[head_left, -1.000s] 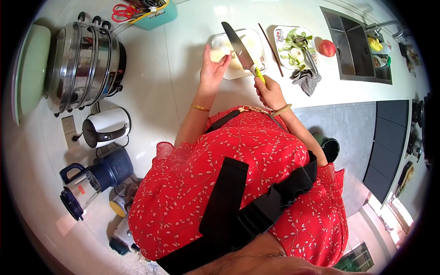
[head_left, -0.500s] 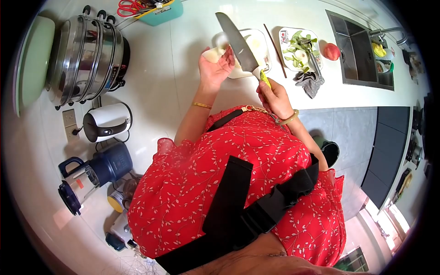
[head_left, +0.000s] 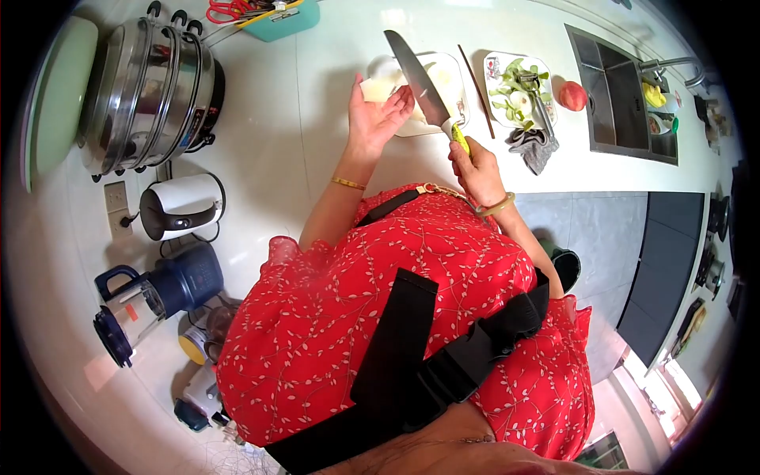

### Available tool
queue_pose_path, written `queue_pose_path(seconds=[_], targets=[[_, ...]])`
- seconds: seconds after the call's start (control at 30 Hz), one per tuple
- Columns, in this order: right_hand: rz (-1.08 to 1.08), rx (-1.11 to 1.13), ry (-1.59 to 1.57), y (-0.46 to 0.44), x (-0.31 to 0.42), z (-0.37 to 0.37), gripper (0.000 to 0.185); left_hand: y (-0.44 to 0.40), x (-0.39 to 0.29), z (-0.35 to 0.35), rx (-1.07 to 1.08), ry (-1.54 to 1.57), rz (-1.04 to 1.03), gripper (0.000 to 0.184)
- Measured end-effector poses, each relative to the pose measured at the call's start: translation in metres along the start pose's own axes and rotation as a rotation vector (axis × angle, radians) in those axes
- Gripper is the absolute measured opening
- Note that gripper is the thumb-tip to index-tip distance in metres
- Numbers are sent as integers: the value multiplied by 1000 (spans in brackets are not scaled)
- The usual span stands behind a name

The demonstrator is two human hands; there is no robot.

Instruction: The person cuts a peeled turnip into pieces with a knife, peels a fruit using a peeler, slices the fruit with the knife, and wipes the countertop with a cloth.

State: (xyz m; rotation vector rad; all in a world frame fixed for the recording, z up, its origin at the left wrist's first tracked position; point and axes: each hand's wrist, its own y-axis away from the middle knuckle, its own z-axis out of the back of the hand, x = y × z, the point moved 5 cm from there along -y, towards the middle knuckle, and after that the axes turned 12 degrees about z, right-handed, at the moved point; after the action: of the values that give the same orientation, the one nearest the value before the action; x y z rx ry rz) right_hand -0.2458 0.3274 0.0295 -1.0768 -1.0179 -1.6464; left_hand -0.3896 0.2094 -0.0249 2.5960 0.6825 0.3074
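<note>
My right hand [head_left: 476, 168] is wrapped round the yellow-green patterned handle of a large knife [head_left: 418, 77], whose blade points up and left across a white tray [head_left: 453, 119]. Beside the blade, my left hand [head_left: 375, 119] is turned palm up, with a pale peeled piece [head_left: 378, 89] between thumb and fingers. More pale pieces lie on the tray, partly hidden by blade and hand. A brown stick [head_left: 476, 91] separates this tray from a white plate [head_left: 492, 63] of green peels, a pale round piece and a peeler [head_left: 545, 112].
A grey cloth [head_left: 535, 150] lies below the plate, and a red peach [head_left: 572, 96] sits near the sink [head_left: 625, 103]. At left are a steamer [head_left: 150, 95], a kettle [head_left: 182, 207] and a blender [head_left: 186, 277]. A teal container [head_left: 281, 22] holds red scissors.
My left hand has turned palm up and its fingers have spread beside the pale piece. The knife stays in my right hand, its blade shifted slightly. The whole view has moved a little.
</note>
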Motion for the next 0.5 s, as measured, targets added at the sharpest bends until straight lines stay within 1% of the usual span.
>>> queue_pose_path(seconds=[0.1, 0.13, 0.23, 0.3, 0.33, 0.43, 0.5], targets=[[-64, -10, -65, -2, -6, 2, 30, -7, -5, 2, 37, -224, -52, 66], [-41, -11, -29, -2, -5, 3, 31, -10, -7, 4, 42, -278, -83, 67], [145, -36, 105, -3, 1, 1, 29, -16, -10, 3, 67, -423, -179, 69], [256, -38, 261, -1, 14, 2, 27, -17, -9, -4, 102, -493, -244, 68], [310, -40, 337, -1, 20, 2, 26, -14, -5, -10, 95, -494, -234, 67], [389, -69, 384, 2, 29, 0, 22, -17, -8, -7, 20, -570, -315, 65], [431, -91, 452, 3, 38, 0, 21, -17, -8, -8, -6, -595, -350, 60]])
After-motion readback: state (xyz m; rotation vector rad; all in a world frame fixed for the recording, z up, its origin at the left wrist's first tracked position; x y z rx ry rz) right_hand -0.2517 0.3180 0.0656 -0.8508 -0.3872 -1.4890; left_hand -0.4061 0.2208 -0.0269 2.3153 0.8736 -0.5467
